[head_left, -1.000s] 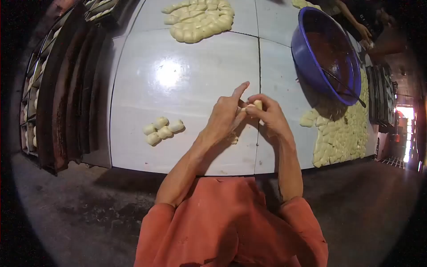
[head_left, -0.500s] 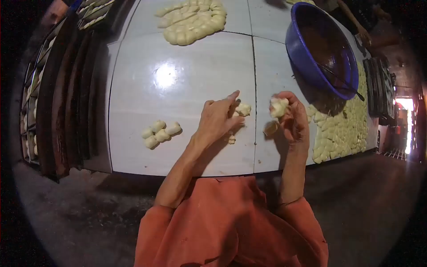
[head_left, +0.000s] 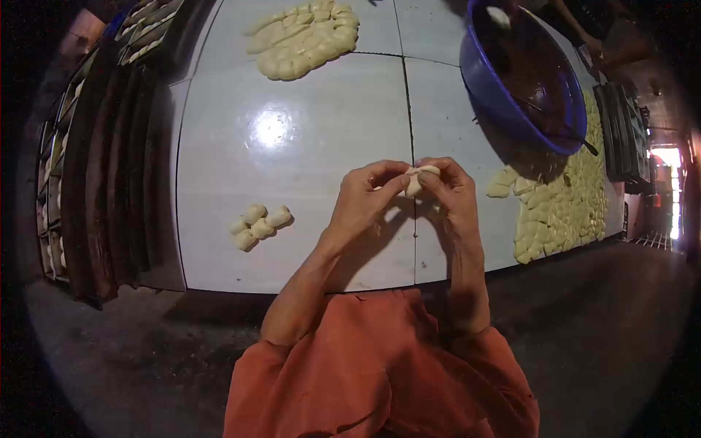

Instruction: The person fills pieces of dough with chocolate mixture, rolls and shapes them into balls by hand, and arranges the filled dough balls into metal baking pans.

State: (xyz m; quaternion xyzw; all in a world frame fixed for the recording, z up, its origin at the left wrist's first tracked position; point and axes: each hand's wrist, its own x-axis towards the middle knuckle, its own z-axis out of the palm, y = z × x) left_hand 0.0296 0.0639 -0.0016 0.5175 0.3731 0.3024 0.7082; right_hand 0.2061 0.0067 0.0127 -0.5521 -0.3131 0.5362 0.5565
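Note:
A small piece of pale dough is pinched between both my hands, above the seam in the white tabletop. My left hand grips its left side with thumb and fingers, and my right hand presses the right side with the thumb. Fingers partly hide the dough. Left of my hands, several small dough rolls lie clustered on the table. Beneath my hands the tabletop is in shadow, and any scraps there are hard to make out.
A large blue basin with dark contents and a thin-handled tool stands at the right. Flat dough pieces cover the table beside it. More dough lies at the far side. Racked trays stand left. Another person's arm shows top right.
My hands have come together, and the right hand has moved left. Both now hold one dough piece. A pale object now shows inside the basin; the brownish lump near my right hand is no longer visible.

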